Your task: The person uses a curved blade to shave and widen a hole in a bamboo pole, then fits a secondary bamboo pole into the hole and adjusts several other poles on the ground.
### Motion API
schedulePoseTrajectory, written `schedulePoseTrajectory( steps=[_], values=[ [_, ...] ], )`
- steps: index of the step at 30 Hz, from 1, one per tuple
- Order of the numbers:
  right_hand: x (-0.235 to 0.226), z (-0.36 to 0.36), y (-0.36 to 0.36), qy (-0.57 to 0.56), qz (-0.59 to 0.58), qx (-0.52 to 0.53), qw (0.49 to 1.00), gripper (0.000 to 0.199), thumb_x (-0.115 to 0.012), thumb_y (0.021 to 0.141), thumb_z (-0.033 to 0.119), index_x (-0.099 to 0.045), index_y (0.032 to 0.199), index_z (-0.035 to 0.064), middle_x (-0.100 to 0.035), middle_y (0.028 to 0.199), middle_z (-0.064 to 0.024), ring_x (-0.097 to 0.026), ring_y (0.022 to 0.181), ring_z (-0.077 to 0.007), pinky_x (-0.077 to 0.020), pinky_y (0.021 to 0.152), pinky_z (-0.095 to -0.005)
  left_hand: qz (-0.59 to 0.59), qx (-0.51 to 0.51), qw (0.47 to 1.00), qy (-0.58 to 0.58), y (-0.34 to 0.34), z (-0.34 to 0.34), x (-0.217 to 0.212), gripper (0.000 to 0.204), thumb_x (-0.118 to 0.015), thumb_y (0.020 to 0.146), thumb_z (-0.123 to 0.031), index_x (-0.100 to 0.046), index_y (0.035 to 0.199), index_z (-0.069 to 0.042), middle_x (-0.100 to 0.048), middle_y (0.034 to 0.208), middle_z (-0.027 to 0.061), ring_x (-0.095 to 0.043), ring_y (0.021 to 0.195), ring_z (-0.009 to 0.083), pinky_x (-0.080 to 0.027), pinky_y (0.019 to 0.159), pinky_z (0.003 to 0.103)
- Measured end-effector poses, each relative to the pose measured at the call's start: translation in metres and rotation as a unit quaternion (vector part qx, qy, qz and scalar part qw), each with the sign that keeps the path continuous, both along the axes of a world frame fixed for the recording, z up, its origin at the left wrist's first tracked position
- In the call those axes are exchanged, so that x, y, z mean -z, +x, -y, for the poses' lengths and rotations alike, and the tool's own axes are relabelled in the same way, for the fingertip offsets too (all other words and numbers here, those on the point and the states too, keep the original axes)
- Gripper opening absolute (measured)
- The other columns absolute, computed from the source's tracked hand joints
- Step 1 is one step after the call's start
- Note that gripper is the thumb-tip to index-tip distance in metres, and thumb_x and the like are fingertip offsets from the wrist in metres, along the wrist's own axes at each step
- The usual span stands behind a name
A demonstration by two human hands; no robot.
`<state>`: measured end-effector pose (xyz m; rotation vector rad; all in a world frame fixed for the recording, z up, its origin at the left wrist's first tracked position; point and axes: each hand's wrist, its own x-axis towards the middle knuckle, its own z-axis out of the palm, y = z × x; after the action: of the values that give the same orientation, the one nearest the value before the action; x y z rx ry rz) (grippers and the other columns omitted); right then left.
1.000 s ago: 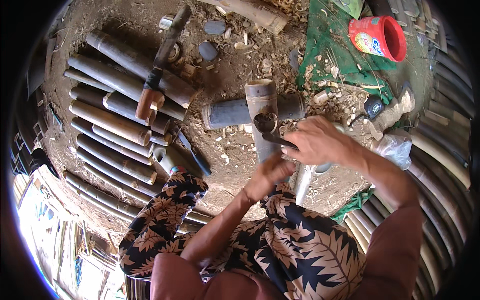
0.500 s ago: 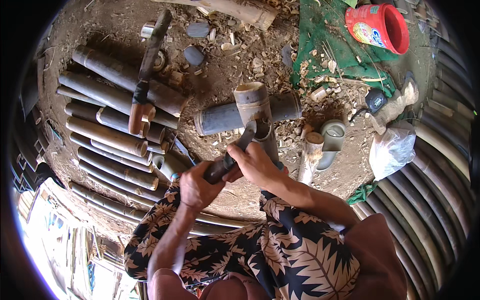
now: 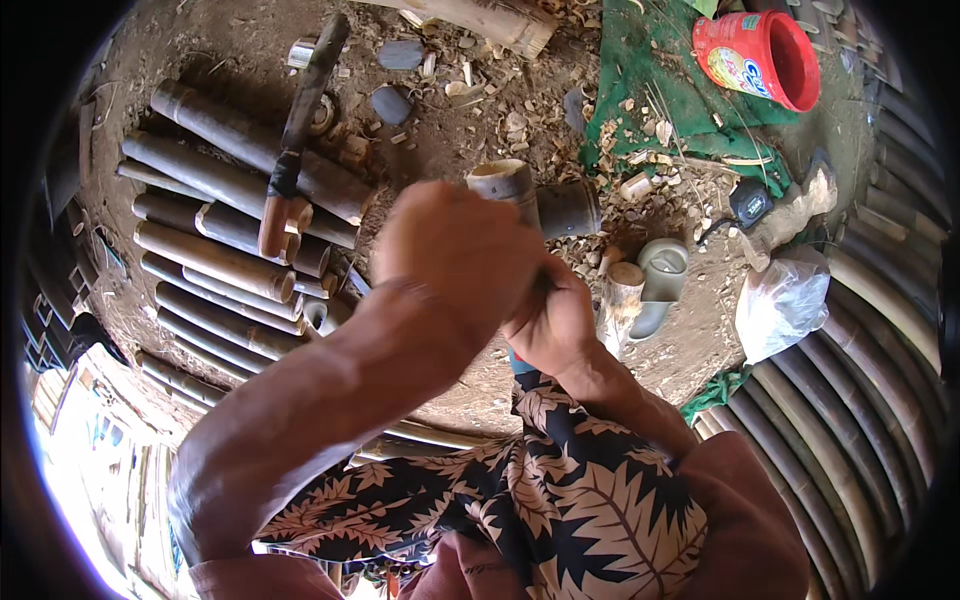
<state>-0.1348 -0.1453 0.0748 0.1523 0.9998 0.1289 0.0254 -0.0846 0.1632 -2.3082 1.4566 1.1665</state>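
My left hand [image 3: 455, 250], blurred by motion, is closed in a raised fist over the work and hides most of the knife. Just right of and below it, my right hand [image 3: 562, 320] curls round a dark part of the knife [image 3: 541, 288]; its blade cannot be seen. Beyond my fists, the far end of a bamboo section [image 3: 508, 182] shows, resting across a darker bamboo piece [image 3: 570, 208]. The hole cut in that section is now covered by my hands.
Cut bamboo lengths [image 3: 215, 250] lie in rows at left, with a dark-handled tool [image 3: 300, 130] across them. At right are a wooden stump [image 3: 625, 285], a sandal [image 3: 662, 280], a tape measure [image 3: 750, 200], a plastic bag [image 3: 785, 305], a red bucket [image 3: 715, 50] and long bamboo poles [image 3: 850, 420].
My left hand has swung up and to the right, its forearm now crossing the view. My right hand has shifted right, and the knife blade has gone from sight behind my hands.
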Motion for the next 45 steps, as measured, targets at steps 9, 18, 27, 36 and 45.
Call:
schedulePoseTrajectory(
  steps=[9,18,27,36,45],
  values=[
    [0.007,-0.023,-0.028,0.101,0.15,-0.045,0.983,0.042,-0.05,0.099,0.026,-0.042,0.136,0.008,-0.063,0.115,-0.0154,-0.07,0.083,-0.0235,-0.0602,0.08,-0.0355,-0.048,0.055,0.997,0.039,0.013,-0.054,0.008,0.009,-0.073,0.077,-0.022,-0.069,0.081,-0.015,-0.068,0.072,0.0029,-0.069,0.071,0.0164,-0.054,0.065,0.033],
    [-0.01,-0.011,-0.023,-0.185,-0.003,-0.495,0.849,0.034,-0.06,0.093,0.023,-0.059,0.112,-0.0058,-0.062,0.077,-0.0068,-0.062,0.056,-0.0158,-0.0511,0.052,-0.0308,-0.204,-0.401,0.89,-0.068,-0.124,-0.162,0.083,0.028,-0.07,0.069,-0.024,-0.067,0.096,-0.017,-0.07,0.077,0.0087,-0.069,0.069,0.0277,-0.056,0.066,0.04],
    [0.022,-0.003,-0.053,-0.544,-0.032,-0.67,0.503,0.037,-0.053,0.096,0.03,-0.066,0.077,-0.0003,-0.069,0.069,-0.0074,-0.06,0.053,-0.0178,-0.0479,0.053,-0.0317,-0.247,-0.72,0.642,-0.093,-0.243,-0.06,0.08,0.048,-0.074,0.071,-0.02,-0.061,0.113,0.0,-0.066,0.07,0.0113,-0.058,0.059,0.0138,-0.051,0.058,0.033],
    [0.026,-0.043,-0.052,-0.482,0.091,-0.599,0.634,0.032,-0.058,0.094,0.023,-0.057,0.107,-0.0068,-0.056,0.066,-0.0098,-0.055,0.051,-0.0199,-0.0487,0.049,-0.0324,-0.222,-0.631,0.736,-0.104,-0.219,-0.131,0.098,0.044,-0.077,0.074,-0.028,-0.067,0.108,-0.003,-0.07,0.079,0.0167,-0.071,0.069,0.0282,-0.058,0.065,0.039],
    [0.012,-0.029,-0.001,-0.068,0.113,-0.067,0.989,0.032,-0.044,0.101,0.025,-0.055,0.119,0.0016,-0.065,0.11,-0.0184,-0.069,0.089,-0.0283,-0.0591,0.079,-0.0399,-0.005,-0.085,0.996,0.013,-0.011,-0.074,0.046,0.014,-0.075,0.074,-0.024,-0.07,0.08,-0.013,-0.07,0.076,0.0045,-0.069,0.07,0.0191,-0.054,0.061,0.036]
  ],
)
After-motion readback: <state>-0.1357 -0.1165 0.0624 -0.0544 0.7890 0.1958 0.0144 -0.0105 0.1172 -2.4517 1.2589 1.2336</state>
